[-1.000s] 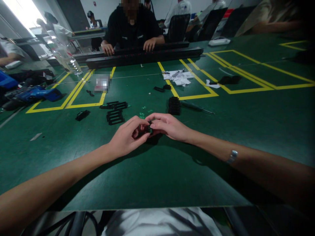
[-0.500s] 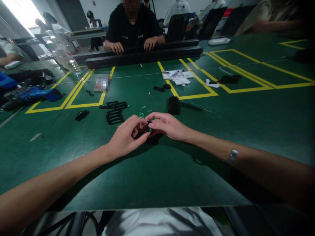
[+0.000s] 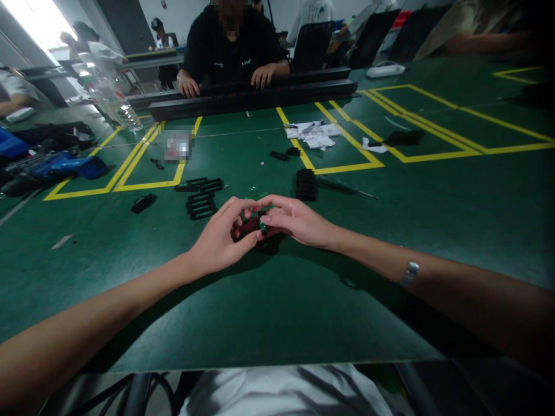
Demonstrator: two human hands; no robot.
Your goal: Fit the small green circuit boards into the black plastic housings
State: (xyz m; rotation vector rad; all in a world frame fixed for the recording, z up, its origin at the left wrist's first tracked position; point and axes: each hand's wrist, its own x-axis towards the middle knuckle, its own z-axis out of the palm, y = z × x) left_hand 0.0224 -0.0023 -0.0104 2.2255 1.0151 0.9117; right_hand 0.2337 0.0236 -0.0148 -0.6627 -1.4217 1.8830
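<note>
Over the green table, my left hand and my right hand meet, fingertip to fingertip. Between them is a small black part with a shiny green piece on it. My right thumb and fingers pinch this part. The left thumb tip touches its lower side, while the left fingers curl around behind; most of the part is hidden by the fingers. Several small green bits lie just beyond the hands. Black slotted frames rest beyond my left hand, and a black ribbed block beyond my right.
A screwdriver lies beside the ribbed block. Crumpled white paper is farther back, near yellow tape lines. Long black bars cross the far side, where a person in black rests both hands. Blue tools and clear bottles stand left.
My left fingers have shifted slightly and opened a little wider around the small part, showing more green between the hands. The person opposite has moved one hand a little leftward.
</note>
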